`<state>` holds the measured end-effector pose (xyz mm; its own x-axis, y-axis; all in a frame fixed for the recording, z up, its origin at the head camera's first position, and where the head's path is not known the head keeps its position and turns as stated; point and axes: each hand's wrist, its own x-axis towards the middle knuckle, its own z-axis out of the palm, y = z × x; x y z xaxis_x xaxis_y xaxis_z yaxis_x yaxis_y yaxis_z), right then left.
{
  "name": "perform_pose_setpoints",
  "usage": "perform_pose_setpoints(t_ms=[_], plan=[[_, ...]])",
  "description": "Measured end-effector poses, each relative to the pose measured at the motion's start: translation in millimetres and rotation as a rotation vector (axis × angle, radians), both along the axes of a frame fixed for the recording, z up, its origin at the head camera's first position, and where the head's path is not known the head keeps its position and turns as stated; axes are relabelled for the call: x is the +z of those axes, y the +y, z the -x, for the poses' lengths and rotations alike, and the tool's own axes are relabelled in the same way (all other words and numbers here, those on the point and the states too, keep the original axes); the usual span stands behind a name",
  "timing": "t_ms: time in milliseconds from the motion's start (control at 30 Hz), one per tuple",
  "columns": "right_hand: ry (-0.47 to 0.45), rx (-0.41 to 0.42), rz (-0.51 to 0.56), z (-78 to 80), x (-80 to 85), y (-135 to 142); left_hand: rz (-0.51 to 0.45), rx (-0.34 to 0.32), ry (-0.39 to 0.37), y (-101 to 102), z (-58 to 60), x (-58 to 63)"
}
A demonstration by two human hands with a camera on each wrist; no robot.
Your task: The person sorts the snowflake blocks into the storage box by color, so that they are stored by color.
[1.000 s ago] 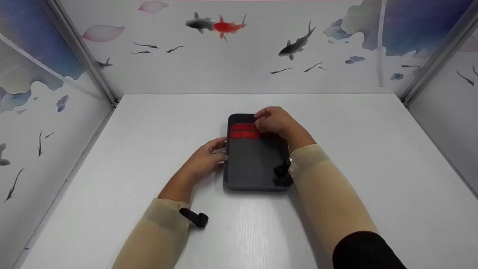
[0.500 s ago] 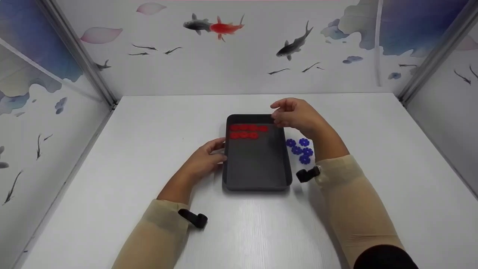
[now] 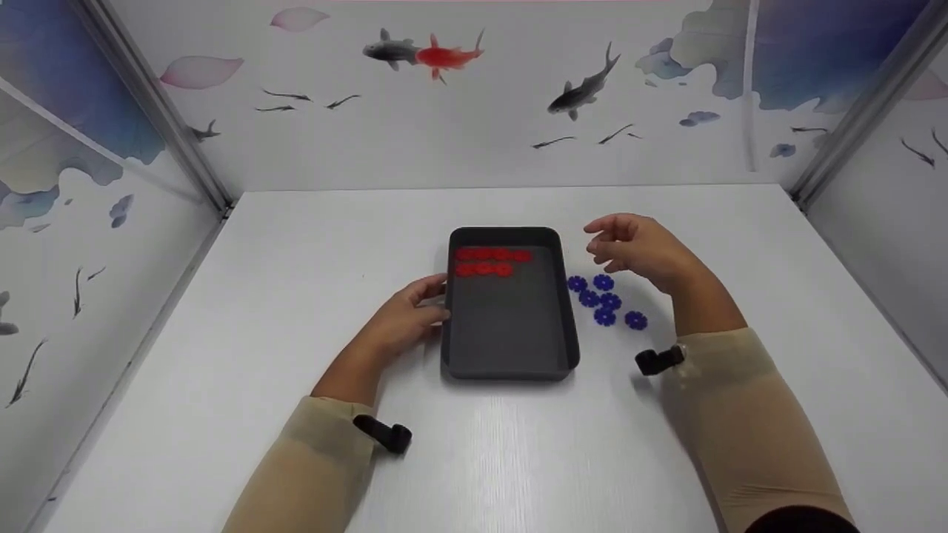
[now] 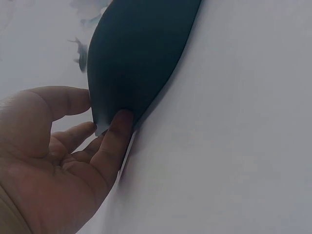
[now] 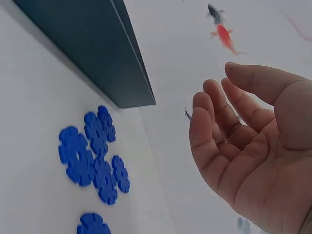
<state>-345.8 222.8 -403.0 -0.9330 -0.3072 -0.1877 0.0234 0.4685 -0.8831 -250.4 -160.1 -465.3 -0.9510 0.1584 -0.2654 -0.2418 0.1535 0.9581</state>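
Observation:
A dark grey rectangular tray (image 3: 511, 374) stands mid-table. Inside it, near the far end, lie red notched plastic discs (image 3: 483, 269) in two rows, several in the far row and three in the nearer. My left hand (image 3: 400, 318) rests at the tray's left side, thumb and fingertips against the outer wall; in the left wrist view, one finger (image 4: 119, 129) lies over the dark wall. My right hand (image 3: 641, 248) hovers right of the tray with nothing in it, fingers loosely bent. Below it, several blue flower-shaped notched discs (image 3: 609, 301) lie loose on the table.
The white table (image 3: 333, 237) meets printed panels (image 3: 511, 133) with fish at the back and both sides. Metal corner posts (image 3: 170, 126) stand at left and right. A small black camera (image 3: 385, 434) sits on each wrist. One blue disc (image 3: 635, 320) lies apart from the others.
My right hand has moved off the tray's far end to the right, baring the red discs and then the blue ones. My left hand has stayed at the tray's side.

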Motion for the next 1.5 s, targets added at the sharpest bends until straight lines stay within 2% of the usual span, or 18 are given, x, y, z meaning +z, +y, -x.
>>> perform_pose_setpoints(t_ms=[200,400,667,867,1067,1500], plan=[[-0.061,-0.031,-0.051,5.7,-10.3,20.6,0.004,0.001,0.002,-0.1,-0.6,-0.6],[-0.102,-0.058,-0.041,10.0,-21.5,34.5,0.006,-0.002,0.002,-0.1,-0.5,0.9],[-0.116,-0.075,-0.054,13.0,-35.5,39.0,0.015,0.0,-0.005,-0.7,0.6,-0.7],[-0.116,-0.041,-0.13,14.8,-44.1,36.2,0.032,0.002,0.003,0.1,-0.1,0.0],[-0.12,-0.012,-0.204,15.7,-45.7,32.0,0.038,-0.005,0.013,-0.6,0.6,0.1],[-0.101,-0.034,-0.332,13.5,-41.9,20.6,0.021,-0.005,-0.007,-0.6,1.2,-0.6]])
